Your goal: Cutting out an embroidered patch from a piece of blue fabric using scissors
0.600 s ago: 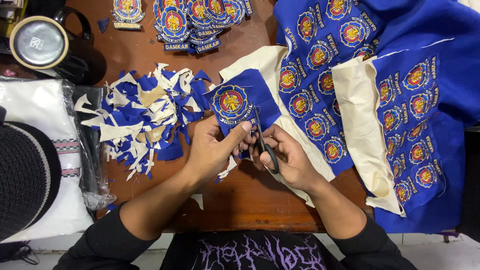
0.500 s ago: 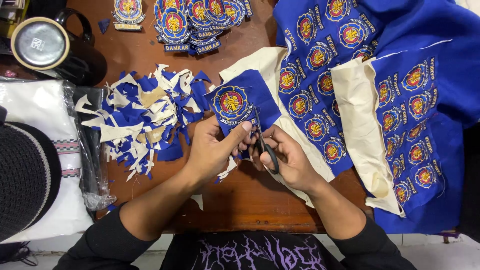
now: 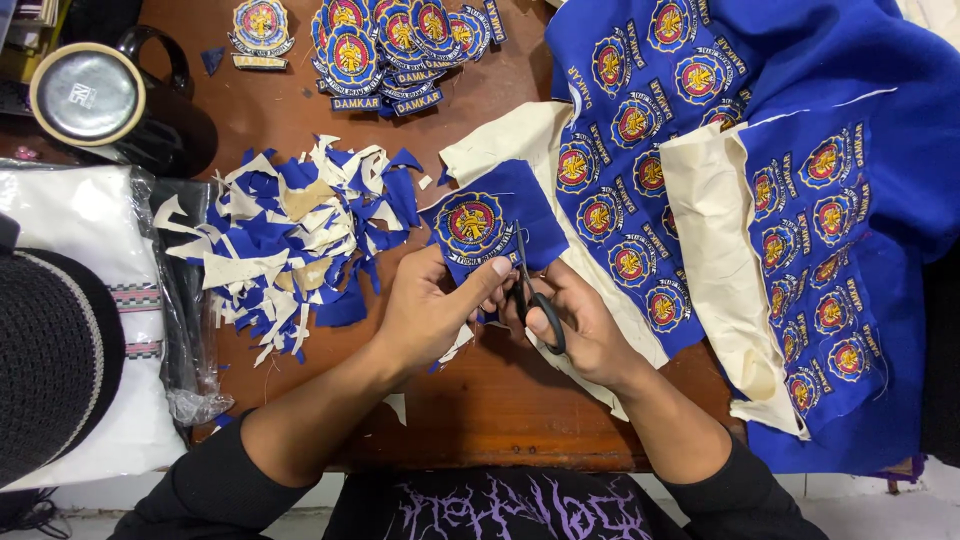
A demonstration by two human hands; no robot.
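Observation:
My left hand (image 3: 432, 305) pinches a square piece of blue cloth (image 3: 487, 221) that carries one round embroidered badge. My right hand (image 3: 578, 325) grips small black scissors (image 3: 531, 290), whose blades point up into the lower edge of that piece. Both hands meet over the brown wooden table (image 3: 500, 390), just in front of my body. To the right lies a large blue cloth sheet (image 3: 800, 170) covered with several more round badges, with cream backing folded over in places.
A heap of blue and cream offcuts (image 3: 290, 235) lies to the left of my hands. Cut-out badges (image 3: 385, 45) are piled at the far edge. A lidded black mug (image 3: 95, 95) stands at the far left, above a bagged white cloth (image 3: 90, 300) and a dark hat (image 3: 50, 350).
The hands and the blue piece stay in nearly the same place; the scissors have shifted only slightly along the piece's lower edge.

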